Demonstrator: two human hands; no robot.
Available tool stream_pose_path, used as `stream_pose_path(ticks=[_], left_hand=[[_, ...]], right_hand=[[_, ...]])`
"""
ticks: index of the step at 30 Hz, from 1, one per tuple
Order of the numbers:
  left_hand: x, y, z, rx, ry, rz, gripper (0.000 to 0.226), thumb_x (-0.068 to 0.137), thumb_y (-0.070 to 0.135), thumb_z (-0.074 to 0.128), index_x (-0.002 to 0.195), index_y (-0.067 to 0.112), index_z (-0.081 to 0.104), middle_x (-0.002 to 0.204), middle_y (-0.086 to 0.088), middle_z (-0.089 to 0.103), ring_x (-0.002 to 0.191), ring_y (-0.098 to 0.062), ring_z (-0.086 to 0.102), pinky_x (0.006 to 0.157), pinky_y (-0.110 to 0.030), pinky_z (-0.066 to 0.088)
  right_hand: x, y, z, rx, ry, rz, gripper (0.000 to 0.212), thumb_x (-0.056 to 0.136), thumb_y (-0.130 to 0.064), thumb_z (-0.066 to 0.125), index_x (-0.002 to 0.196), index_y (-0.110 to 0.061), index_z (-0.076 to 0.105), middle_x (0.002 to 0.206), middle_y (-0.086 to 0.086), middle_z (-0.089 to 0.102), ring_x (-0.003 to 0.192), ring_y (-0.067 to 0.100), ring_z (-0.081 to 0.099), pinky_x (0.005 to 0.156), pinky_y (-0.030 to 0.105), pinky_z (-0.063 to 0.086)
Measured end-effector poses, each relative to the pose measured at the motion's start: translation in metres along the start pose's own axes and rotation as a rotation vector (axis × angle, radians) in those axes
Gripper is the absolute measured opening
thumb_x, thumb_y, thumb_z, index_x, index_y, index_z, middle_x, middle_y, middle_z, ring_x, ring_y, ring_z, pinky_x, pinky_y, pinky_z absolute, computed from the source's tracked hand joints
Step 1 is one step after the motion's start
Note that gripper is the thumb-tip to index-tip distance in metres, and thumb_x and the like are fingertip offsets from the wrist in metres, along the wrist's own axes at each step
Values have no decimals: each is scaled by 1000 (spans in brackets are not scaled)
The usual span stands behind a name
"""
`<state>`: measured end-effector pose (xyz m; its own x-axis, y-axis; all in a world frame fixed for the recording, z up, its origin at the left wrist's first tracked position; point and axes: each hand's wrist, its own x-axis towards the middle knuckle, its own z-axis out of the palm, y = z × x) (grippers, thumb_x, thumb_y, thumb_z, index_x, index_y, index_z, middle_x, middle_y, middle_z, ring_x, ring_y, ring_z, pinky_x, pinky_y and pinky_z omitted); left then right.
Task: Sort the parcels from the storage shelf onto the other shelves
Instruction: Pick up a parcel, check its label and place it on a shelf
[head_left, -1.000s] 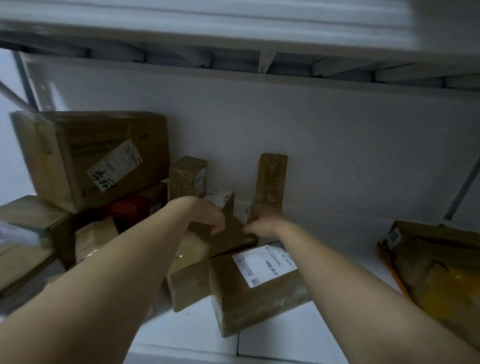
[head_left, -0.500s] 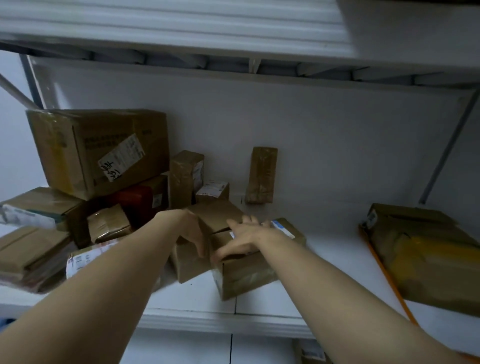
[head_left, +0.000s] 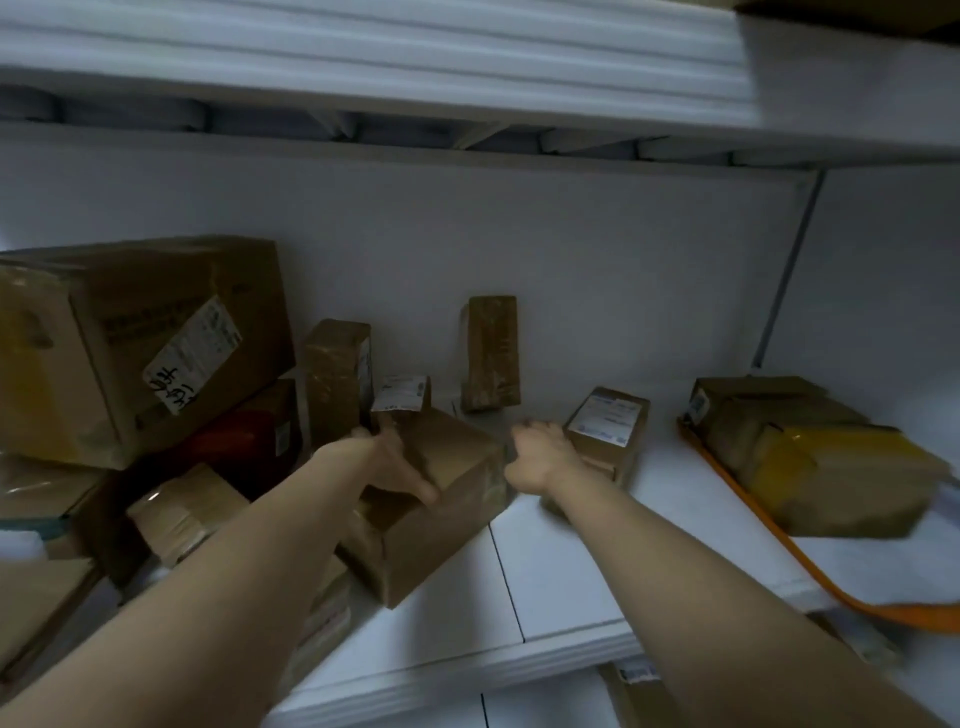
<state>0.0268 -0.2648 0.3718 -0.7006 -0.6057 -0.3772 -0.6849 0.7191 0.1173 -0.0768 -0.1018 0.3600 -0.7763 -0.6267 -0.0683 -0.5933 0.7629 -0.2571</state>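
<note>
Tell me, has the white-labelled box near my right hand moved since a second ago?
Yes. The white-labelled box went right and back: it was in front of the upright parcel, now sits to its right.

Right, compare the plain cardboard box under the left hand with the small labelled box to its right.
The plain cardboard box is clearly larger than the small labelled box. The labelled box has a white shipping label on top; the plain box shows none. The left hand grips the plain box; the labelled box sits just beyond the right hand, contact unclear. Both are brown cardboard on the white shelf.
</note>
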Motion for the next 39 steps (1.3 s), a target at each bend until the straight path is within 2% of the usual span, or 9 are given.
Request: stream_pose_path(ticks=[5,10,14,17,20,23,27,33,39], left_hand=[[5,-11,4,-58,-74,40,148,50,70,78,149,19,-19,157,-14,14,140,-38,24,113,-53,25],[-17,2,14,137,227,143,146,53,72,74,149,18,-22,155,-24,5,143,-42,8,112,-65,6],[-42,19,30,215,481,251,153,46,72,76,148,13,-22,148,-22,13,141,-40,10,111,-66,-4],[-59,28,37,207,544,331,149,50,73,73,149,10,-18,144,-16,21,139,-35,17,112,-61,-7],[-77,31,37,123,548,418,113,66,69,66,151,17,13,138,-10,32,135,-30,27,115,-53,-1],[-98,30,39,-131,513,493,57,78,47,65,130,27,53,121,-4,46,120,-25,45,112,-41,28],[-111,30,52,-399,465,508,27,75,29,72,100,18,69,122,-6,44,117,-23,45,103,-29,40],[-126,19,54,-383,279,413,92,72,34,79,148,19,30,153,-7,30,141,-25,28,113,-38,32],[-136,20,50,-626,290,325,95,74,34,80,150,14,26,147,-6,40,132,-25,42,107,-32,34]], right_hand=[[-11,-8,14,359,4,139,45,83,-17,55,128,-8,54,128,12,55,116,30,54,97,40,49],[-35,-12,21,756,-9,306,37,90,-31,61,119,-10,51,107,6,57,89,21,56,62,28,49],[-56,-13,20,1141,22,408,39,89,-40,64,113,-18,43,108,8,56,88,26,61,92,49,51],[-72,-4,21,1318,29,467,50,88,-33,68,123,-12,40,122,15,56,100,35,61,90,49,51],[-89,11,27,1494,26,529,53,90,-33,66,131,-11,40,136,18,50,118,41,54,95,52,47],[-105,23,39,1629,-31,598,80,80,-68,58,142,-21,39,138,16,49,122,40,50,101,54,41],[-120,32,50,1820,-22,655,98,69,-87,46,142,-23,41,140,19,47,127,39,45,95,55,44],[-147,40,52,1900,-37,627,92,67,-81,58,136,-21,46,133,19,52,122,43,47,102,61,37],[-157,47,45,1967,-71,528,45,86,-51,57,109,-12,56,107,15,60,110,37,50,103,58,38]])
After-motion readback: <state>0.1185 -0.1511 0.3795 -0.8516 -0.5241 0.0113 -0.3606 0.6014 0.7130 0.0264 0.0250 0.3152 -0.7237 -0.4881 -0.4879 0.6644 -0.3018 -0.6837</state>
